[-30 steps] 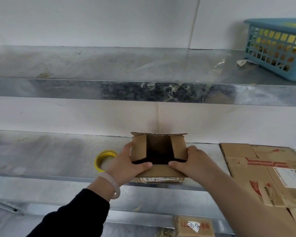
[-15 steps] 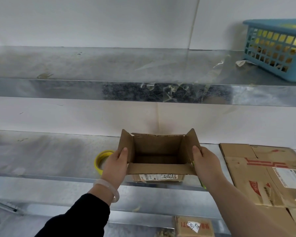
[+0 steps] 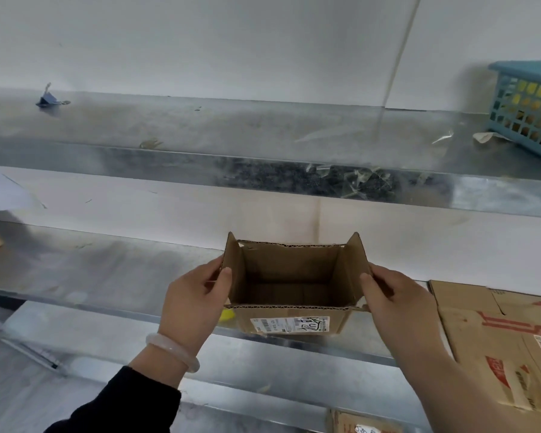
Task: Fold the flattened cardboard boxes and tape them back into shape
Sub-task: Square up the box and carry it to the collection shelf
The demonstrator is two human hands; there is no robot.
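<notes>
Your left hand [image 3: 196, 303] & right hand [image 3: 391, 296] pinch side flaps of the box [image 3: 294, 275], ctr frame: formed, top untaped; flat boxes [image 3: 497, 342] lower right.

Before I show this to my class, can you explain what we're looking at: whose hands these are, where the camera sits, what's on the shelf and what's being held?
There is no machine here: a person works bare-handed. The single picture comes from a wide-angle camera worn on their head, looking forward and down. The left hand and right hand each pinch a side flap of a small cardboard box, open at the top, at the front edge of a metal shelf. Flattened cardboard boxes lie on it to the right. A blue plastic basket sits on the upper shelf.
</notes>
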